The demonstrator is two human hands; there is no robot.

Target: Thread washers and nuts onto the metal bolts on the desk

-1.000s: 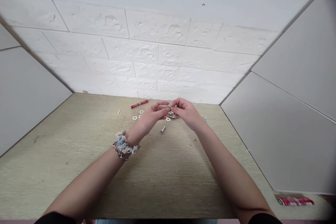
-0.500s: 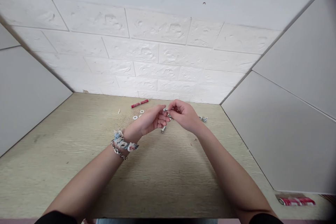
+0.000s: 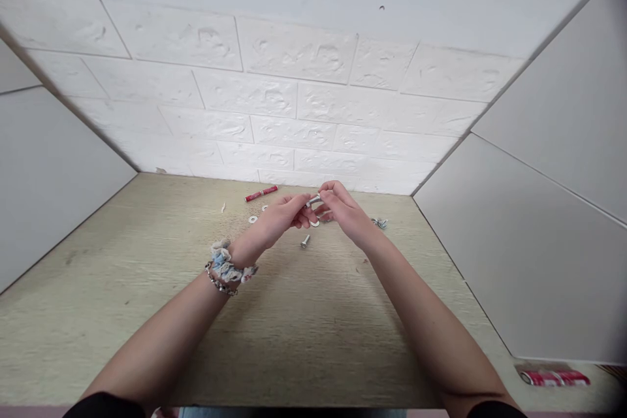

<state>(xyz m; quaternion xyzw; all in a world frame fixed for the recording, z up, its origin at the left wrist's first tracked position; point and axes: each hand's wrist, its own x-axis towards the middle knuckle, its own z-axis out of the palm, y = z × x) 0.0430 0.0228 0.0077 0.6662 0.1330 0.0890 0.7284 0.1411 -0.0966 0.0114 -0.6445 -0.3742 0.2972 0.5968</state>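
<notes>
My left hand (image 3: 281, 217), with a scrunchie (image 3: 228, 264) and a chain bracelet (image 3: 220, 282) at its wrist, pinches one end of a silver bolt (image 3: 314, 200). At the other end, the thumb and fingers of my right hand (image 3: 347, 214) close on the same bolt, which is held above the table. A second bolt (image 3: 305, 241) lies below the hands. Close under the fingertips is a washer (image 3: 315, 223), partly covered. Beside my left hand are more flat washers, one of them a plain ring (image 3: 253, 219).
A red rod-like pair of batteries (image 3: 260, 193) lies behind my left hand, near the white brick-patterned wall (image 3: 274, 98). Small metal pieces (image 3: 379, 223) sit right of my right hand. Another red pair (image 3: 555, 378) lies at the front right. Grey panels (image 3: 519, 248) bound the table's sides.
The bolt between my hands now shows more of its length. My right hand has shifted slightly, its fingers spreading along the bolt; the left hand has turned a little, uncovering the bolt on the table.
</notes>
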